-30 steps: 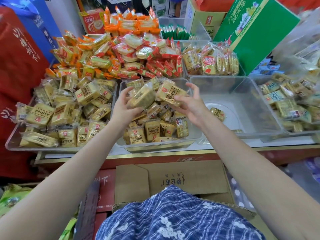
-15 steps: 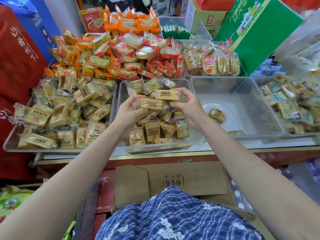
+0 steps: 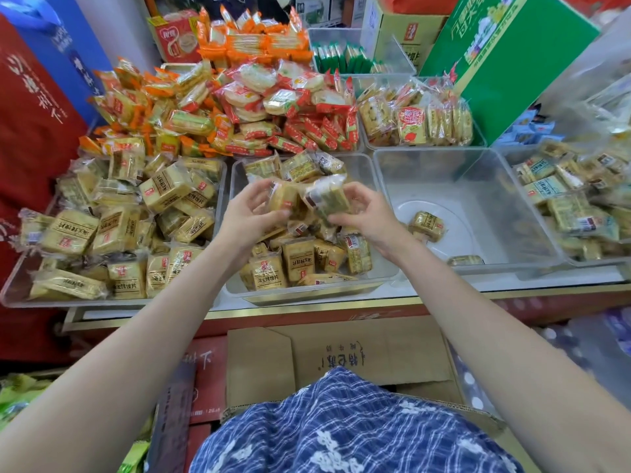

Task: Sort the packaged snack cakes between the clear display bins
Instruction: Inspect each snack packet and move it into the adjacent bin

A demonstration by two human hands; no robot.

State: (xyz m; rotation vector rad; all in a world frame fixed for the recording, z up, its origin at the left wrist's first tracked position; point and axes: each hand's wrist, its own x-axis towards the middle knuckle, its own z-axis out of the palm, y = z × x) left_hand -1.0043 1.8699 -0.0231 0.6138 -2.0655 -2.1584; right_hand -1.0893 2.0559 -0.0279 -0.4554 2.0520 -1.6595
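Over the middle clear bin (image 3: 362,172) my left hand (image 3: 251,213) grips a yellow packaged snack cake (image 3: 284,197). Right beside it my right hand (image 3: 367,213) grips a second snack cake (image 3: 326,196), its wrapper blurred. The two packets touch between my hands. Below them the middle bin holds several yellow cakes (image 3: 298,259). The left bin (image 3: 15,288) is heaped with the same yellow cakes. The bin to the right (image 3: 478,172) holds only two cakes, one in its middle (image 3: 428,225) and one at its front wall (image 3: 464,260).
Behind lie heaps of orange and red snack packets (image 3: 239,97), a bin of biscuit packs (image 3: 416,121) and a green carton (image 3: 505,59). A far-right bin (image 3: 580,206) holds more cakes. Cardboard boxes (image 3: 341,356) stand below the counter edge.
Both hands have stayed over the middle bin and turned their packets. The two cakes, held flat and side-on before, are now tilted upright and pressed together.
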